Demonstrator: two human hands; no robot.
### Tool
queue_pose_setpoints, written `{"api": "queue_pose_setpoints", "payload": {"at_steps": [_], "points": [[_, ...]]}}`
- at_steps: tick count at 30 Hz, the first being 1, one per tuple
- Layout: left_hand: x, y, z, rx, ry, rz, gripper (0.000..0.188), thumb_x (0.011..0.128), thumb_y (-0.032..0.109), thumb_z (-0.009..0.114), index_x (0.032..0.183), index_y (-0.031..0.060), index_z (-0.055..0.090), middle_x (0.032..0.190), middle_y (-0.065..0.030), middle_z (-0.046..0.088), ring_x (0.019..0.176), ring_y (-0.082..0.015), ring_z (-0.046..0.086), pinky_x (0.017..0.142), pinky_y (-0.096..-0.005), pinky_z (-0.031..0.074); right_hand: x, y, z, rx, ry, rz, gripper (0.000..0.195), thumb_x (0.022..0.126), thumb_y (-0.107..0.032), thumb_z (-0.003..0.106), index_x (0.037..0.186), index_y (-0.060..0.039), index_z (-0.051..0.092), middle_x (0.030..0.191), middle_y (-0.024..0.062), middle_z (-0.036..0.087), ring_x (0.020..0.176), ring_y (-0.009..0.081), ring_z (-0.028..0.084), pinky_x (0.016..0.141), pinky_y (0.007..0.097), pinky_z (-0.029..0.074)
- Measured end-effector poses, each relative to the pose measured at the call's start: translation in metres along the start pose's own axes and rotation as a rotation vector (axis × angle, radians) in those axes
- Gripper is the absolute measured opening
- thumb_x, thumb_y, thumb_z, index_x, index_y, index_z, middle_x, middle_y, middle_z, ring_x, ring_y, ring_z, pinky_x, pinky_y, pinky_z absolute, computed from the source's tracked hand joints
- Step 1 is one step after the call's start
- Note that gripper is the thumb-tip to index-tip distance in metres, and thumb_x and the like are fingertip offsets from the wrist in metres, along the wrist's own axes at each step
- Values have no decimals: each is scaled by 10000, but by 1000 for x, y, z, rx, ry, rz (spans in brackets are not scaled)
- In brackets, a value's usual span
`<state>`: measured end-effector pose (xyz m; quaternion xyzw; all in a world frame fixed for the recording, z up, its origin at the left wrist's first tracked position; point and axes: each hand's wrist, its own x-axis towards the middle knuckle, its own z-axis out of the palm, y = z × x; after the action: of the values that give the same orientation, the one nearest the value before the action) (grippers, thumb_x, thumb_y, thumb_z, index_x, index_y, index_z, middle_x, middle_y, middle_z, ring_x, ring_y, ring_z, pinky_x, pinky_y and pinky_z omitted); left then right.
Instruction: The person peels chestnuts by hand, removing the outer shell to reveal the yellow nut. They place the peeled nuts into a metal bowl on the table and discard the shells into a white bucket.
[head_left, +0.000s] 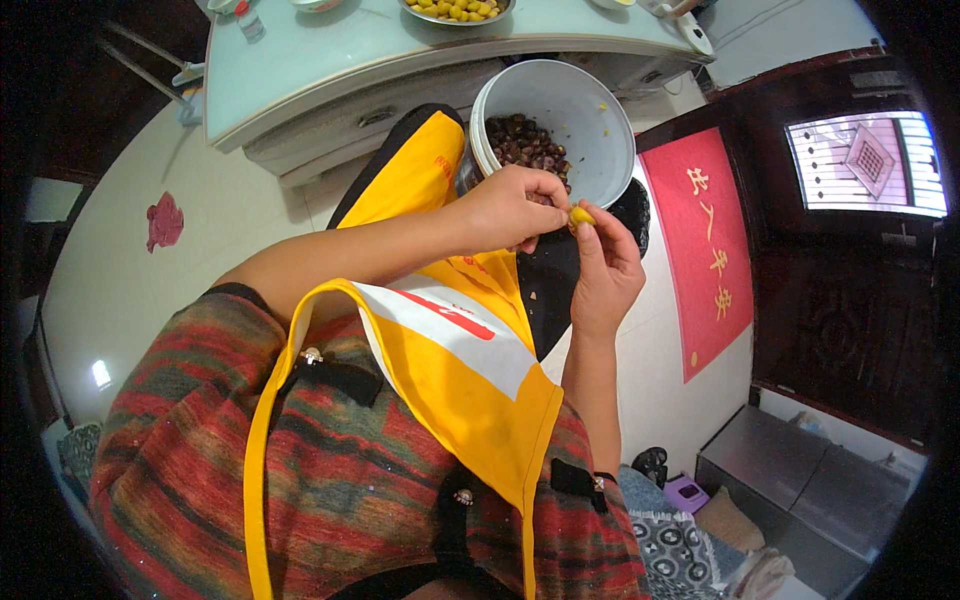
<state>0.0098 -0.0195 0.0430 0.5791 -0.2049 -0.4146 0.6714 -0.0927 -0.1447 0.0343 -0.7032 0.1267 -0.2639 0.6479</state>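
A peeled yellow chestnut (581, 216) is held between the thumb and fingers of my right hand (611, 270). My left hand (514, 206) reaches across from the left, its thumb and forefinger pinched at the near edge of the same chestnut. Whether a bit of skin is between those fingertips is too small to tell. Just beyond both hands, a white plastic bucket (600, 142) leans with its mouth towards me. Dark brown chestnuts (525, 142) lie in its left side, and a few yellow scraps stick to its inner wall.
A glass-topped table (337, 45) with drawers stands ahead, bearing a metal bowl of yellow chestnuts (457, 10) and a red-capped bottle (250, 22). A black plastic bag (637, 214) is beside the bucket. Rightward are a red doormat (701, 255) and dark door (832, 300).
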Motion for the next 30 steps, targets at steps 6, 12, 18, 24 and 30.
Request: {"api": "queue_pose_setpoints", "payload": {"at_steps": [6,12,18,24,30], "points": [[4,-5,1,-99,32,30,101,820,129,580,853,34,585,688,-8,571,499,-74,520,435,-203,398,2,6,3,399,71,253,188,878,-6,538,1056,53,543,1022,134,609,921,188,604,829,292,508],[6,-9,-1,-205,56,-51,95,813,140,579,859,58,586,661,0,556,475,-65,507,404,-195,366,5,17,-4,1034,36,531,215,913,-77,474,1100,26,498,1103,163,568,1009,242,570,870,351,500],[6,-15,-8,-216,63,-105,116,820,189,586,847,77,593,644,4,550,466,-68,505,392,-197,357,6,11,-7,811,-67,543,223,917,-114,481,1107,1,499,1011,99,570,877,171,548,725,285,491],[6,-15,-4,-119,-34,-145,156,831,224,583,832,68,584,667,7,569,474,-59,501,405,-194,373,4,7,7,300,-23,474,142,873,-58,574,997,11,586,800,36,579,607,69,494,502,190,409],[10,-20,-13,-212,-17,-196,184,865,269,573,844,86,580,680,15,531,462,-67,498,384,-194,341,32,31,-29,240,135,356,123,872,-96,586,942,4,602,757,39,595,597,65,498,459,171,382]]}}
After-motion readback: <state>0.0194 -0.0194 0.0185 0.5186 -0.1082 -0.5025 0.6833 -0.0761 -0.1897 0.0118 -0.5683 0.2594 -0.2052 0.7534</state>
